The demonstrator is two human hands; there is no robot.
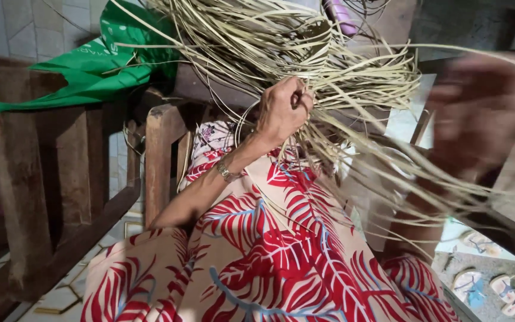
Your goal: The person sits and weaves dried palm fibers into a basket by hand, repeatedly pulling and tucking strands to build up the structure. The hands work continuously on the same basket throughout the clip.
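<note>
Straw strips (329, 77) gripped by left hand (281, 110), right hand (478, 113) blurred, raised beside them

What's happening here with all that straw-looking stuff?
A seated person in a red leaf-print dress is working a big bundle of pale flat strips. The left hand is closed around a bunch of them. The right hand is blurred at the loose ends, so its grip is unclear. A green bag lies on the wooden bench beside.
</note>
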